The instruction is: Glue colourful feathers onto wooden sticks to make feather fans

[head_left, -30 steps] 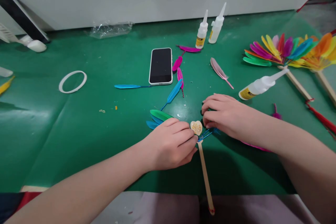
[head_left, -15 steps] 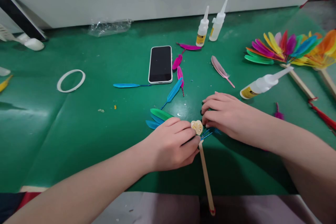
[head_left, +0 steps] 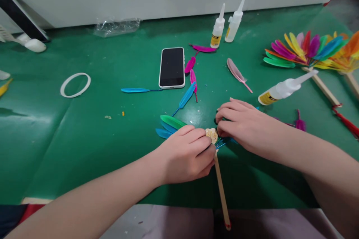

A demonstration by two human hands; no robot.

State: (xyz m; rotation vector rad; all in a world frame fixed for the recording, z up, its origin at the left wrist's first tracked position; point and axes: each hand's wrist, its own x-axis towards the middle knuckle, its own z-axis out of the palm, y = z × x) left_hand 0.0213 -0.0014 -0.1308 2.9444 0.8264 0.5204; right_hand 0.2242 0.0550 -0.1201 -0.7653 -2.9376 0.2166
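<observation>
A feather fan lies before me, its thin wooden stick handle (head_left: pixel 221 190) pointing toward me over the table's front edge. At its top is a small pale wooden flower-shaped piece (head_left: pixel 211 134) with a glossy patch. My left hand (head_left: pixel 186 153) is closed round the left of the fan's head; green feathers (head_left: pixel 171 121) and blue feathers (head_left: pixel 163 133) stick out behind it. My right hand (head_left: pixel 238 121), fingers curled, pinches at the right of the head, its fingertips partly hidden. Blue feather stems (head_left: pixel 222 143) show between the hands.
Beyond the hands lie a phone (head_left: pixel 172 68), a loose blue feather (head_left: pixel 136 90) and a pale pink feather (head_left: pixel 238 73). Glue bottles (head_left: pixel 217 31) stand behind; another glue bottle (head_left: pixel 280 91) lies near my right forearm. A multicoloured feather fan (head_left: pixel 307 50) rests at right, a white ring (head_left: pixel 75 85) at left.
The fan's head and both hands have shifted very slightly to the right. The hold of both hands looks the same, and the view has tilted a little.
</observation>
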